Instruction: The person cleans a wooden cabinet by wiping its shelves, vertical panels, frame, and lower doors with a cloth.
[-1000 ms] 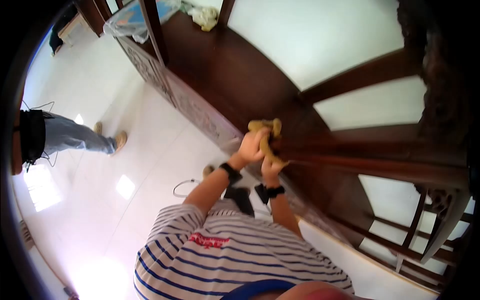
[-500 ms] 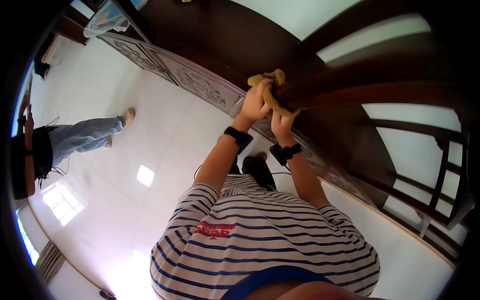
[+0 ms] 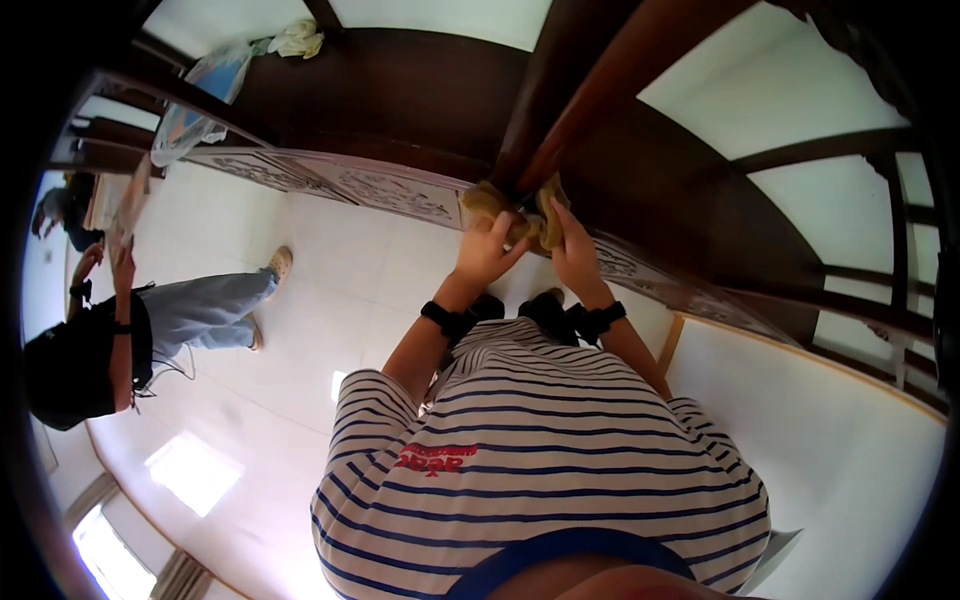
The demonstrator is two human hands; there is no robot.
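Observation:
A yellow-brown cloth [image 3: 551, 232] is bunched around the foot of a dark wooden post [image 3: 590, 80], which rises from the shelf of a carved wooden cabinet. My left hand [image 3: 487, 252] grips the cloth on the left side of the post, its fingers partly curled. On the right side, my right hand [image 3: 576, 250] presses another part of the same cloth against the wood, thumb and fingers closed on it. Both hands are at the shelf's front edge, and the post's base is partly hidden by cloth and fingers.
The dark shelf [image 3: 390, 90] runs left and right, with carved front panels [image 3: 395, 192] below. A plastic bag [image 3: 205, 100] and a pale crumpled item [image 3: 297, 40] lie at its left end. Another person [image 3: 80, 350] stands left on the tiled floor [image 3: 310, 260]. Wooden lattice bars [image 3: 850, 285] are at right.
Both hands and the cloth have come lower along the post to its foot, and the hands are farther apart. The view has shifted, showing more of the other person and the shelf's left end.

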